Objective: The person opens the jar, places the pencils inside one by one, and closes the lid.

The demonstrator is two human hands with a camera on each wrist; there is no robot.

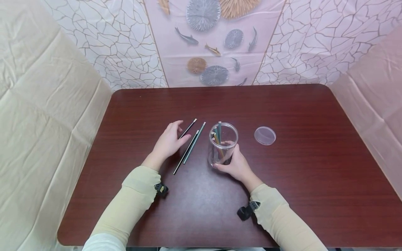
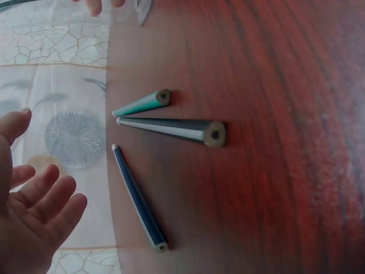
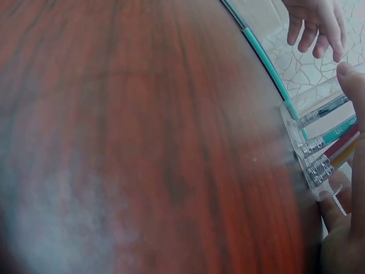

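Observation:
My right hand (image 1: 237, 165) grips a clear plastic jar (image 1: 224, 158) round its lower side. Several pencils lean inside it, among them a green pencil (image 3: 336, 132), their metal-banded ends at the jar's base in the right wrist view. My left hand (image 1: 169, 141) hovers with loosely bent fingers over the left side of three loose pencils, holding nothing in the left wrist view. Nearest to it lies a dark pencil (image 2: 140, 200). Beside that one, a black-and-white striped pencil (image 2: 177, 130) and a green pencil (image 2: 142, 104) lie close together.
A round clear lid (image 1: 265, 135) lies flat to the right of the jar. The brown wooden table (image 1: 314, 174) has patterned cloth (image 1: 207, 52) hanging behind it and pale cloth at both sides. Each wrist carries a small black camera (image 1: 248, 210).

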